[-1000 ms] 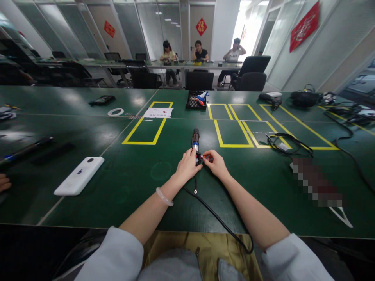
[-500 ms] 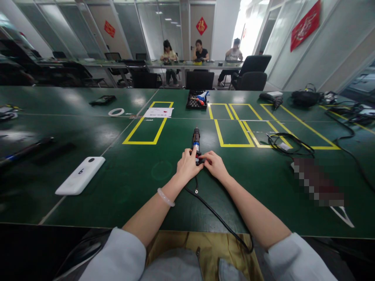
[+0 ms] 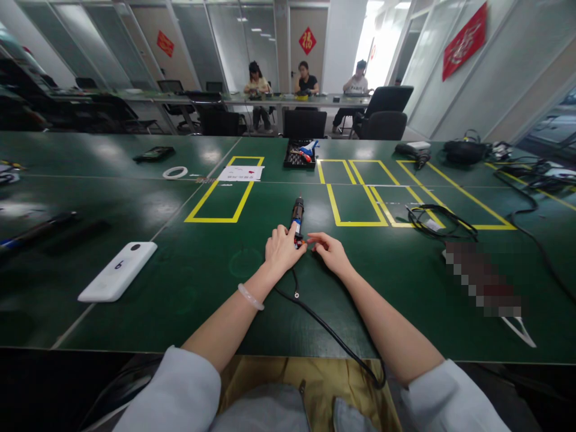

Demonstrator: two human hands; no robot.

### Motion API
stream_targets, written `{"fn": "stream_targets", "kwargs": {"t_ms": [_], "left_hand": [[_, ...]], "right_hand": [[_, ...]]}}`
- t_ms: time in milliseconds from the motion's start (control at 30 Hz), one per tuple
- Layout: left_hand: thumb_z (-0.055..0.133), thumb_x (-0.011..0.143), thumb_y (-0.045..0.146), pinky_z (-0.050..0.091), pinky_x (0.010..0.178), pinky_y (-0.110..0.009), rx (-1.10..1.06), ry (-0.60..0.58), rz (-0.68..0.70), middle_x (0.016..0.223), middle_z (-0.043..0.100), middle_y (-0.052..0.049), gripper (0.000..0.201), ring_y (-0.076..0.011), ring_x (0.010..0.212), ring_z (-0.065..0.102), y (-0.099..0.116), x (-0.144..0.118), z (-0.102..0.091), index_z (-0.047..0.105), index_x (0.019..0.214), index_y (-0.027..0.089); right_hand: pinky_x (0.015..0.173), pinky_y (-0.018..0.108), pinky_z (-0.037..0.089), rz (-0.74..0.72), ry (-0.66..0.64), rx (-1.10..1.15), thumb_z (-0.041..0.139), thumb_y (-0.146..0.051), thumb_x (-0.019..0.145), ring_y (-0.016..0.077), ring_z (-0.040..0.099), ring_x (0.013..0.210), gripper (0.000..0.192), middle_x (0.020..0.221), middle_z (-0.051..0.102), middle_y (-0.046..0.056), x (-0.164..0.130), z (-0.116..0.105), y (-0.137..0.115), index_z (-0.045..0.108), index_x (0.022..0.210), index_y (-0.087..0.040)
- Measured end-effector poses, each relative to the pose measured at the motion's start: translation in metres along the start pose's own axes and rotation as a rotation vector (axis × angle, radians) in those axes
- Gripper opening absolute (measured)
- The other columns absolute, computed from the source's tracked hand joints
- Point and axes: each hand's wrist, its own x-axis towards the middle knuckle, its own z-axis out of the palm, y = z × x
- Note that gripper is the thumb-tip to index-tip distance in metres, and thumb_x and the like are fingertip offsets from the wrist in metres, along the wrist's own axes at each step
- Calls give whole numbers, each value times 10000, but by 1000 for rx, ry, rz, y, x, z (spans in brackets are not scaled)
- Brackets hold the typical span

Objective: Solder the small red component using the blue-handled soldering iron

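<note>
While my left hand wraps over the inline electric screwdriver, fingers closed down around its lower body, the tool lies on the green table right ahead of me, tip pointing away. Black front end, silver-and-blue middle, small red-orange bits showing by my left thumb. I've got my right hand just beside those, fingers half curled, thumb and index slightly spread; can't tell if they pinch anything, too small from here.

Black cord runs from under my left wrist to the near edge and over; short lead with ring terminal lies next to it. White digit-marked case at left, coiled black cable at right. Farther off I log a white ring, paper sheet, yellow tape outlines, and black tray with a blue-and-white item inside. Three people sit at the table behind.
</note>
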Motion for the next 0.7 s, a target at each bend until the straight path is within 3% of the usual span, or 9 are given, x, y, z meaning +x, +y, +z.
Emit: {"fn": "stream_targets", "kwargs": {"t_ms": [233, 700], "left_hand": [[498, 826, 565, 405, 841, -366, 98, -20, 13, 1131, 495, -123, 708, -273, 994, 492, -37, -15, -16, 325, 1444, 265], [313, 856, 633, 402, 890, -453, 323, -92, -232, 1230, 491, -176, 707, -358, 1053, 509, -181, -54, -59, 337, 1446, 243]], "right_hand": [[688, 275, 507, 59, 3, 98, 463, -202, 803, 117, 610, 657, 308, 869, 692, 48, 2, -2, 6, 650, 1042, -148], [674, 271, 501, 77, -35, 18, 459, -221, 826, 123, 618, 645, 264, 810, 690, 39, 0, -2, -1, 682, 951, -156]]}}
